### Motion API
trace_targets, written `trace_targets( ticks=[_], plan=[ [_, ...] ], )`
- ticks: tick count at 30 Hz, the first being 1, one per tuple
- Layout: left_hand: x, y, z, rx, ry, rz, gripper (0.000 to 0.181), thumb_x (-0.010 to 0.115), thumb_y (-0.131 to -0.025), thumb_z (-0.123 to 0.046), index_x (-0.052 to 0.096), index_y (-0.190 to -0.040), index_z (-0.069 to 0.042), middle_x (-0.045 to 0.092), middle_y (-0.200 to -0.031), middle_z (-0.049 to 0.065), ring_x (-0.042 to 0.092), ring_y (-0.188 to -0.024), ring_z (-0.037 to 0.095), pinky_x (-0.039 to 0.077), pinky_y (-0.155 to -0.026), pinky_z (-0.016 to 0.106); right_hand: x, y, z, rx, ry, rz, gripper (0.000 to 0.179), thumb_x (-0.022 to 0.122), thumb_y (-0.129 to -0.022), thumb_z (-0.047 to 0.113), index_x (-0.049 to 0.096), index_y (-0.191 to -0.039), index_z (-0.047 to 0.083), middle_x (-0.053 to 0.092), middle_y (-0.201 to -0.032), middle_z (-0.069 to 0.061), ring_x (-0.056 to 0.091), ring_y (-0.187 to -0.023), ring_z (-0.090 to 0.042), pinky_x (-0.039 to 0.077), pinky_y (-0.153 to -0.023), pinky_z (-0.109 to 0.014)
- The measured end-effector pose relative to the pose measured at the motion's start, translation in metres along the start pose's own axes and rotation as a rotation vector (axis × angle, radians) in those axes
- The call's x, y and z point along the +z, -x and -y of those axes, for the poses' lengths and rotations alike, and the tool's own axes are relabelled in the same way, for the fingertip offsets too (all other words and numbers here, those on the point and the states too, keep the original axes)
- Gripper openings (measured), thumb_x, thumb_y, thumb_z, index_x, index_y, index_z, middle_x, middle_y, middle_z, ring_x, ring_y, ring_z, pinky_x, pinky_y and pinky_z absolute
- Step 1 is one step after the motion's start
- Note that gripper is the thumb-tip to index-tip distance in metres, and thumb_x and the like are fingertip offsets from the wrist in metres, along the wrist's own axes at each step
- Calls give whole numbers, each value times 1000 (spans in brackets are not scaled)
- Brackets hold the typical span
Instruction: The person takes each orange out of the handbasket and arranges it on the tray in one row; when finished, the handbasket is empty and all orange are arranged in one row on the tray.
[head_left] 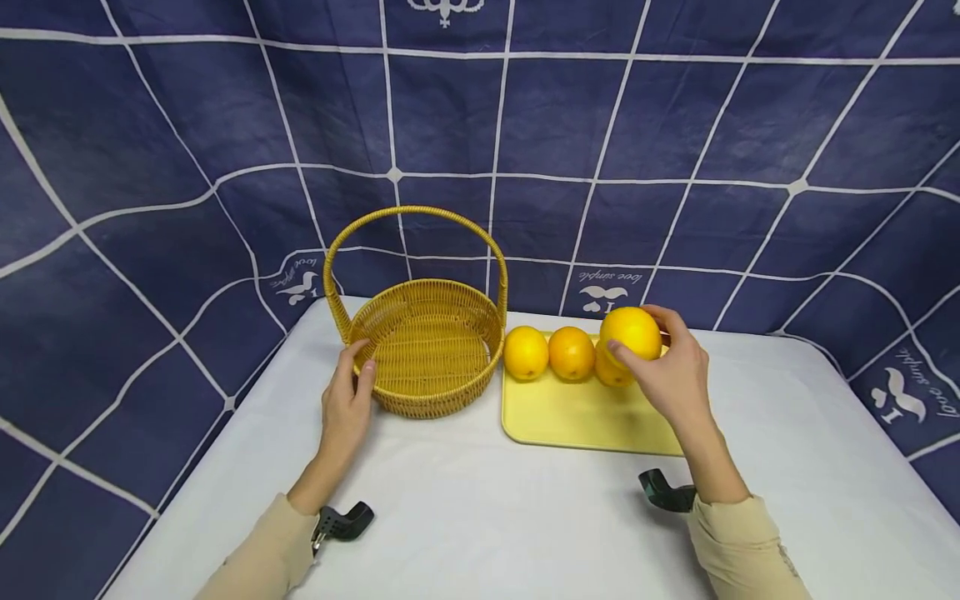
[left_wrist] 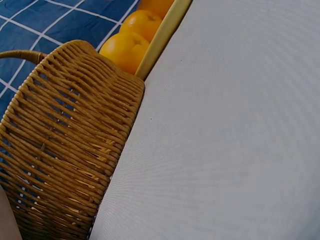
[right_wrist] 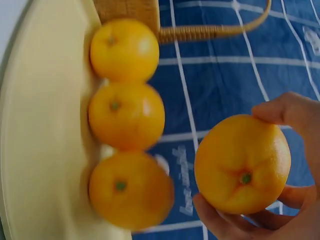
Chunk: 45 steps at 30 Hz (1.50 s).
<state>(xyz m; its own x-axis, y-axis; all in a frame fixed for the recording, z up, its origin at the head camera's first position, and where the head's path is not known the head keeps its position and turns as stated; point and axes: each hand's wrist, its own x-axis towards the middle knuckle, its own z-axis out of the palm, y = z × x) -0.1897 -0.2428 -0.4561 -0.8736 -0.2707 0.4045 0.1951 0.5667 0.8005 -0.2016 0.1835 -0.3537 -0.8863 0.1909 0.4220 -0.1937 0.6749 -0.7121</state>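
My right hand (head_left: pixel 678 371) holds an orange (head_left: pixel 630 332) between thumb and fingers, raised above the yellow tray (head_left: pixel 585 421). The right wrist view shows this orange (right_wrist: pixel 243 165) with its green stem spot facing the camera. Along the tray's back edge sit three more oranges in a row: one at the left end (head_left: pixel 526 352), one in the middle (head_left: pixel 572 353), and one (head_left: pixel 615 372) partly hidden behind the held orange. My left hand (head_left: pixel 348 400) grips the front-left rim of the wicker basket (head_left: pixel 438 402), which has a tall arched handle. No fruit shows inside the basket.
A white cloth (head_left: pixel 480 517) covers the table. The basket stands close against the tray's left end. Behind and at both sides hangs a navy curtain (head_left: pixel 555 117) with white grid lines. Black devices are strapped at both wrists, under beige sleeves.
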Motion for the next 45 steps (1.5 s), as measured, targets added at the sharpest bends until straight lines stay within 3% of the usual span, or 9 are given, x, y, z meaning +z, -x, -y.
trace_targets(
  ticks=[7, 11, 16, 21, 24, 26, 31, 41, 45],
  plan=[
    [-1, -2, 0, -16, -1, -3, 43, 45, -113, -37, 49, -154, -23, 53, -157, 10, 54, -111, 31, 42, -99, 50, -6, -10, -27, 102, 8, -128, 71, 84, -87, 28, 54, -149, 7, 62, -140, -22, 56, -124, -40, 46, -102, -56],
    [-1, -2, 2, -18, 0, -2, 43, 45, -113, -37, 49, -154, -23, 49, -162, 8, 55, -129, 30, 41, -114, 54, -7, -13, -41, 150, 23, -147, 71, 82, -88, 28, 54, -148, 4, 61, -139, -26, 53, -126, -45, 35, -109, -60],
    [-1, -3, 2, -3, 6, 0, 44, 45, -113, -36, 49, -154, -21, 48, -163, 10, 52, -140, 32, 38, -119, 58, -4, -13, -60, 195, 56, -128, 72, 80, -89, 26, 52, -148, -2, 58, -140, -34, 50, -129, -51, 29, -115, -64],
    [-2, -2, 1, -27, 10, 11, 45, 44, -114, -37, 48, -156, -23, 48, -162, 8, 55, -129, 29, 42, -111, 54, 5, -10, -80, 266, 112, -71, 76, 77, -93, 29, 45, -154, -2, 55, -145, -35, 49, -131, -54, 36, -115, -64],
    [-2, -1, 0, -41, 12, 15, 45, 44, -113, -39, 47, -156, -24, 47, -163, 8, 54, -130, 29, 42, -112, 53, 8, -9, -87, 282, 124, -51, 76, 74, -95, 33, 43, -155, -2, 55, -146, -35, 49, -131, -54, 40, -113, -64],
    [-2, -1, 0, -43, 10, 19, 46, 43, -113, -39, 46, -156, -23, 45, -165, 8, 51, -141, 30, 39, -118, 56, 8, -10, -89, 278, 125, -47, 75, 73, -95, 33, 43, -155, -1, 55, -146, -34, 49, -131, -54, 39, -113, -64],
    [-2, -1, -2, -43, 9, 24, 47, 43, -114, -39, 46, -157, -21, 45, -165, 10, 47, -147, 34, 37, -121, 59, 5, -12, -90, 273, 132, -21, 74, 72, -95, 32, 43, -156, -1, 54, -149, -33, 47, -133, -53, 37, -115, -64],
    [1, -1, 0, -32, 3, 21, 45, 44, -113, -38, 47, -156, -22, 46, -164, 9, 51, -141, 31, 39, -119, 56, 5, -10, -93, 286, 124, 38, 79, 65, -101, 38, 33, -163, 0, 47, -156, -32, 47, -139, -51, 38, -120, -63],
    [1, -1, 0, -32, -5, 21, 46, 43, -113, -39, 46, -156, -22, 47, -164, 9, 54, -129, 29, 43, -111, 54, 6, -10, -94, 276, 123, 24, 81, 63, -102, 42, 33, -162, -1, 47, -156, -32, 46, -140, -52, 36, -121, -63]
  ],
)
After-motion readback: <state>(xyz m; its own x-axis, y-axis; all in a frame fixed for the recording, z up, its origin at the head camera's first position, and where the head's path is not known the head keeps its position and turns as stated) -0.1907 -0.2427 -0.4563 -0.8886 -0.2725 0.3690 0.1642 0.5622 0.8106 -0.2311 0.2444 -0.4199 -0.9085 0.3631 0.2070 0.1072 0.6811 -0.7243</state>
